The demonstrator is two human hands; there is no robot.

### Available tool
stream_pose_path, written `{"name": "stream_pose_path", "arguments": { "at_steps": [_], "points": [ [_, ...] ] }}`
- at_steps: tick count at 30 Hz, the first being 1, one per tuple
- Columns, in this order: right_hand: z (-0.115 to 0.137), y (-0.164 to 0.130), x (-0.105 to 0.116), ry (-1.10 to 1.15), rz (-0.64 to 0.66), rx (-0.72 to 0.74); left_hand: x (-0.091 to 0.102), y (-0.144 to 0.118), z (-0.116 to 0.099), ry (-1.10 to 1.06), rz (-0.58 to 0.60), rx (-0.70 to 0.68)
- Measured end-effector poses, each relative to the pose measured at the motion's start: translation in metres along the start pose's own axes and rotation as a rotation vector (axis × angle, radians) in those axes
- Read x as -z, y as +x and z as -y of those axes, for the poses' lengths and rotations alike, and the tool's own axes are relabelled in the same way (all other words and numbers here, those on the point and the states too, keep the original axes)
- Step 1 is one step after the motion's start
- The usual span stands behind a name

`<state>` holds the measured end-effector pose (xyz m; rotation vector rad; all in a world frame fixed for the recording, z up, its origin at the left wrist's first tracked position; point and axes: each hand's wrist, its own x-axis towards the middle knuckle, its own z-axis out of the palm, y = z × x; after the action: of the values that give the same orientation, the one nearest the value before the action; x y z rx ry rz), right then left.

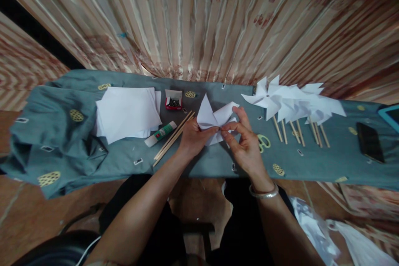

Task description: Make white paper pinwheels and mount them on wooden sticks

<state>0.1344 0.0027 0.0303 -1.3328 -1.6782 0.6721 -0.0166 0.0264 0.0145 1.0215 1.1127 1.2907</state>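
**Both hands on the folded paper**

Your left hand [193, 138] and right hand [245, 143] meet at the middle of the table [218, 162], fingers pinched shut on a white paper pinwheel [212, 118] held just above the cloth. Wooden sticks [173, 139] and a glue stick [160, 134] lie just left; finished pinwheels [293, 104] lie to the right.

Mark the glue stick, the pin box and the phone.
glue stick [161, 133], head view, on the middle of its white and green barrel.
pin box [173, 102], head view, on the dark pins inside the red box.
phone [369, 141], head view, on the middle of its dark screen.
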Motion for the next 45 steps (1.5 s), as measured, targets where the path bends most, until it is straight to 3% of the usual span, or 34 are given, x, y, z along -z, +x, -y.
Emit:
{"name": "stream_pose_path", "arguments": {
  "at_steps": [26, 40, 45],
  "points": [
    [0.001, -0.002, -0.005, -0.012, -0.034, -0.014, -0.004, -0.005, 0.000, 0.005, -0.032, -0.019],
    [-0.004, -0.001, -0.005, 0.046, -0.033, -0.052, 0.002, -0.006, -0.002, 0.025, 0.088, -0.023],
    [-0.006, 0.000, -0.006, 0.031, -0.046, -0.054, 0.004, -0.005, 0.001, 0.037, 0.067, -0.008]
  ]
}}
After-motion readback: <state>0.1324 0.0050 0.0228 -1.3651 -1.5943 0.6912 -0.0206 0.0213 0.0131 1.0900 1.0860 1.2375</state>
